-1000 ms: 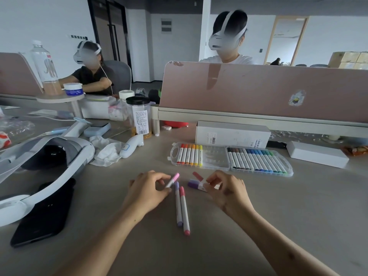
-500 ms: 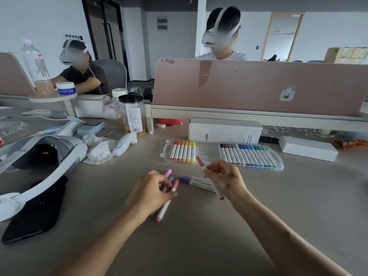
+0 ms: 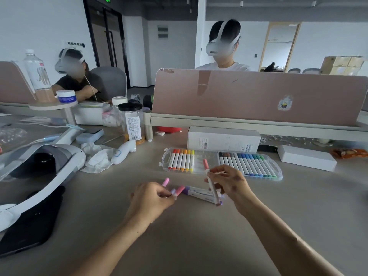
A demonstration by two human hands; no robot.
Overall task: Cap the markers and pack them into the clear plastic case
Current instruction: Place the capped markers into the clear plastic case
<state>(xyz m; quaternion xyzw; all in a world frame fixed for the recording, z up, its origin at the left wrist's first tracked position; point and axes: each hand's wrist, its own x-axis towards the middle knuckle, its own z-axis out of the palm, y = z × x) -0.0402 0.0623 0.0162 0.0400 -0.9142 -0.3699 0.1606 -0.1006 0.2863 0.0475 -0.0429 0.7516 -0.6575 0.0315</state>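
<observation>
A clear plastic case (image 3: 207, 159) lies open on the table, with red to yellow markers at its left and black, blue and green markers (image 3: 248, 163) at its right; the middle slots are bare. My right hand (image 3: 229, 182) pinches a white marker with a red-pink cap (image 3: 210, 183), held nearly upright just in front of the case. My left hand (image 3: 151, 198) grips a small bunch of pink and lilac-capped markers (image 3: 172, 189). Two purple-capped markers (image 3: 197, 193) lie on the table between my hands.
A white box (image 3: 224, 139) stands behind the case, another white box (image 3: 306, 157) to its right. A white headset (image 3: 41, 166), a black phone (image 3: 29, 228), crumpled tissue (image 3: 98, 156) and a jar (image 3: 131, 121) crowd the left. Two people sit beyond the pink divider (image 3: 258, 96).
My left hand has gathered the pink and lilac markers off the table. My right hand picked up the red-pink capped marker and raised it toward the case.
</observation>
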